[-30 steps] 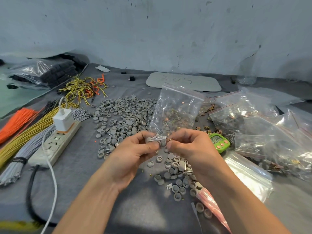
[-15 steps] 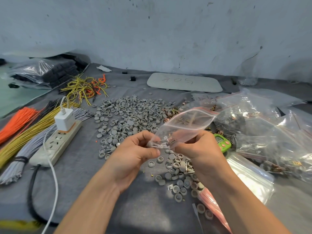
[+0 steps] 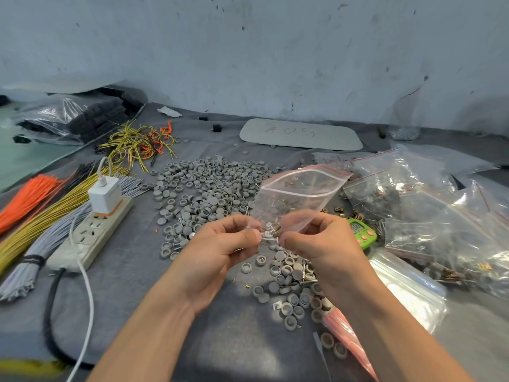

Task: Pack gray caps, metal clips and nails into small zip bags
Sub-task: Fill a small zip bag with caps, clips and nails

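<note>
At frame centre, left hand (image 3: 220, 252) and right hand (image 3: 322, 244) pinch the zip bag (image 3: 297, 194) by its bottom; its mouth points upper right.

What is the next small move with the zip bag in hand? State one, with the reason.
Probably slide one hand up and press the zip shut. The left hand and right hand both pinch the zip bag at its bottom, where small metal pieces sit, while its red-lined mouth gapes open above.
</note>
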Motion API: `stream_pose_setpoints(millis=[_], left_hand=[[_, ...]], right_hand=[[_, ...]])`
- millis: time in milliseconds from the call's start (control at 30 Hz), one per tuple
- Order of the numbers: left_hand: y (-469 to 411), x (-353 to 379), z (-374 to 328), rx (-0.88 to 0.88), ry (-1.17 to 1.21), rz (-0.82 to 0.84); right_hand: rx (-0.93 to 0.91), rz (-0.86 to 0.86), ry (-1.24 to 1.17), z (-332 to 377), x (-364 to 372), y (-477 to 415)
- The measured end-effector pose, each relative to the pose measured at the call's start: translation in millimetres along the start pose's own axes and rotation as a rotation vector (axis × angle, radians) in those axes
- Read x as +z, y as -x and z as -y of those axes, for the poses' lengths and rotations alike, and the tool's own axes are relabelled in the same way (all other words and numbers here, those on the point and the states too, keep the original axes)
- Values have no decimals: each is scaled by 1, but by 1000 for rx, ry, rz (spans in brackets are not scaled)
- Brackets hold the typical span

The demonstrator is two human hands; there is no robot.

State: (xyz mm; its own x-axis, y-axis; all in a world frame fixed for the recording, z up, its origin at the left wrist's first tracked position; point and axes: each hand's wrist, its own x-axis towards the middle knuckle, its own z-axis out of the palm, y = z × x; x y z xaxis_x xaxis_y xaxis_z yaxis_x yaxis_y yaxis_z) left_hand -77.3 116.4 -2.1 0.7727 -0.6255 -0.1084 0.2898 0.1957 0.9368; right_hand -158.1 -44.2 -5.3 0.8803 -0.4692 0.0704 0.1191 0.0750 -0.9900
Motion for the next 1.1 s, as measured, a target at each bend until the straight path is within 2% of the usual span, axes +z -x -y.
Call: stream_pose_setpoints(millis=[133,333,467,567,700,800,933,1100], left_hand=[[-2,-1,-1,-11,26,-35],[-4,-6,0,-51,78,-52],[-6,-8,2,-77,98,-73],[-7,-9,3,-107,97,-66],[-9,-10,0,-207,191,-44],[-11,-11,-2,-243,239,-41],[-12,-12,-2,-263,285,-40],[-10,-9,-1,-240,281,-8]], right_hand=[[1,21,-1,1,1,1],[-27,145,47,7,4,4],[-18,113,58,7,7,5],[71,83,2,9,11,5],[263,95,-210,9,9,2],[286,148,-270,11,3,0],[202,242,-170,12,-2,5],[165,137,-40,7,1,5]])
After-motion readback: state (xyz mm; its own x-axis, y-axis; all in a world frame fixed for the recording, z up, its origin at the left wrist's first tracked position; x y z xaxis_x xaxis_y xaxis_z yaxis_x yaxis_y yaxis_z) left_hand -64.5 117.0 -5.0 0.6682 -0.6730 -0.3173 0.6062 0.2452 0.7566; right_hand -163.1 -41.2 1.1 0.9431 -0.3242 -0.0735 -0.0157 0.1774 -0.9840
